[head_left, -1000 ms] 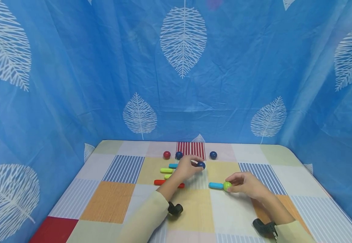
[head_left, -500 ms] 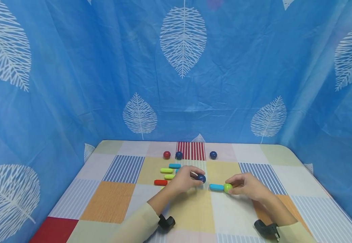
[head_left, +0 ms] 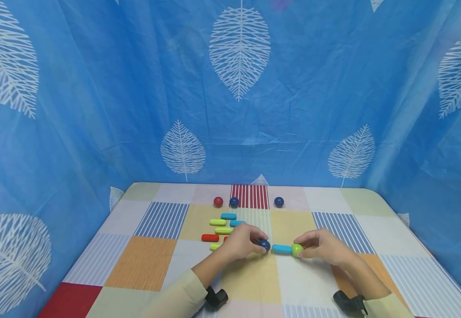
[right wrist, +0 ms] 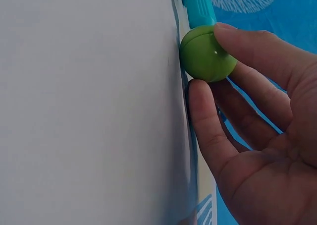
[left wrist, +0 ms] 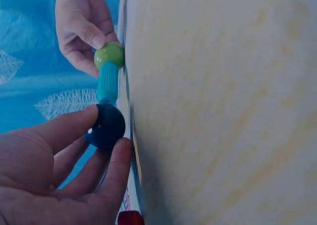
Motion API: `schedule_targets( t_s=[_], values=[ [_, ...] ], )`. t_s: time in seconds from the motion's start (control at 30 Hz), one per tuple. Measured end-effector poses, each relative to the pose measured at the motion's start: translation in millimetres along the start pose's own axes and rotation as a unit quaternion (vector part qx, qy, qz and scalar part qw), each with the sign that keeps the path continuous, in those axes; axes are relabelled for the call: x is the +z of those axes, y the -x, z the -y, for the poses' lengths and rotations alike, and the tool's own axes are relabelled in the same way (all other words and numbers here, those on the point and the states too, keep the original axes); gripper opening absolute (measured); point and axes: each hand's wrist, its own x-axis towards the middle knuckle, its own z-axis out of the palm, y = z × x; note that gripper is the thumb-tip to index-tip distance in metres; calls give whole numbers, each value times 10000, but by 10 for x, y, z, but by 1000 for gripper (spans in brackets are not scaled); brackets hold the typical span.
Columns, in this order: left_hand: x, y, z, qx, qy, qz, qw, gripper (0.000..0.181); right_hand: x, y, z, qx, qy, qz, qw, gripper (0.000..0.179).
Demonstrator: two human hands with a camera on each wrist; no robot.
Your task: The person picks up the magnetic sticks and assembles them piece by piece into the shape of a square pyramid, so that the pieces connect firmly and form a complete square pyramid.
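Note:
My left hand (head_left: 243,243) pinches a dark blue ball (head_left: 264,245) between thumb and fingers, low over the cloth. Across from it, my right hand (head_left: 325,248) holds a green ball (head_left: 297,250) by its right side. A light blue rod (head_left: 282,249) extends leftward from the green ball, its free end pointing at the blue ball. In the left wrist view the rod (left wrist: 107,84) lines up between both balls, its near end right at the blue ball (left wrist: 108,127). The right wrist view shows thumb and fingers around the green ball (right wrist: 208,54).
Behind the left hand lie several short rods: light blue (head_left: 228,216), yellow-green (head_left: 217,222) and red (head_left: 210,238). Farther back sit a red ball (head_left: 218,202) and two dark blue balls (head_left: 234,202), one off to the right. A blue leaf-patterned curtain (head_left: 294,88) encloses the patchwork-covered table (head_left: 142,265).
My left hand has carried the blue ball toward me, down to the free end of the light blue rod. My right hand has shifted slightly nearer with the green ball and rod.

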Motion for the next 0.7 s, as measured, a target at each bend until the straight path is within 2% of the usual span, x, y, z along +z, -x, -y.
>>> schedule_targets(
  t_s=[0.47,0.57,0.7],
  values=[
    [20,10,0,72,-96,99,9999,23,45,-13,42,-30,182,96,9998,38],
    [-15,22,-1,41,-146,120,9998,25,61,-34,75,-87,309,47,9995,37],
    [-120,60,13,107,-243,146,9995,27,98,-79,114,-424,421,-52,9982,31]
  ],
)
